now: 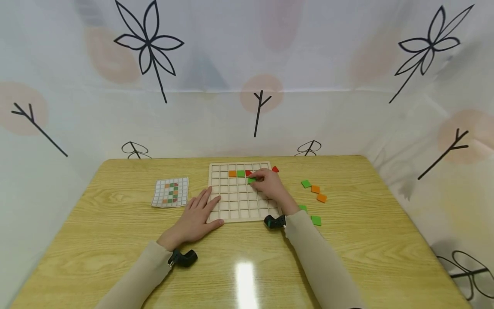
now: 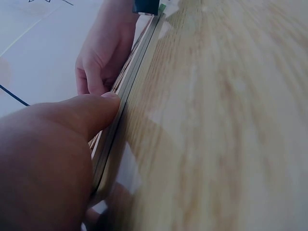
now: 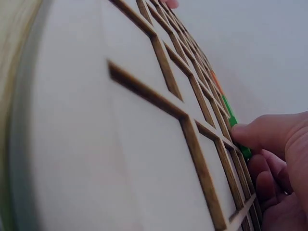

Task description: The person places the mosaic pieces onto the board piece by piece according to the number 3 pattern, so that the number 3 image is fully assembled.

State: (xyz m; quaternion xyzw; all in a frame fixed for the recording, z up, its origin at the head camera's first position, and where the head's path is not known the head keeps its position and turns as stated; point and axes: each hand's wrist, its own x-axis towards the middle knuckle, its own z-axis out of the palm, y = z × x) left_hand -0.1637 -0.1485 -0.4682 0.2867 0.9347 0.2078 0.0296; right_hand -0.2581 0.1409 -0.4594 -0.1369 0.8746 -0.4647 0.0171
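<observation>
Green tile (image 1: 251, 180) sits between thumb and fingertips of the right hand (image 1: 267, 184), at about 1 o'clock from the middle of the board (image 1: 239, 206); that grip is drawn in to the tile's thickness, wrist bent over the board, forearm coming from 5 o'clock. The left hand (image 1: 195, 219) lies palm down at the board's 8 o'clock, fingers straight and spread, fingertips at its edge; this grip is slack and has hold of nothing. Past the tile, towards 11 o'clock, run an orange tile (image 1: 232, 174), another green tile (image 1: 241, 173) and a red piece (image 1: 248, 173), the last partly covered by the right fingers; a pattern card (image 1: 170, 193) rests at 9 o'clock on the surface (image 1: 216, 283); both sleeves are cut off by the lower edge. Whether the held tile is seated in its cell is hard to tell. The left wrist view alone shows the board's thickness, with the thumb against its rim; the right wrist view shows curled fingers under the thumb, which the head view hides.
</observation>
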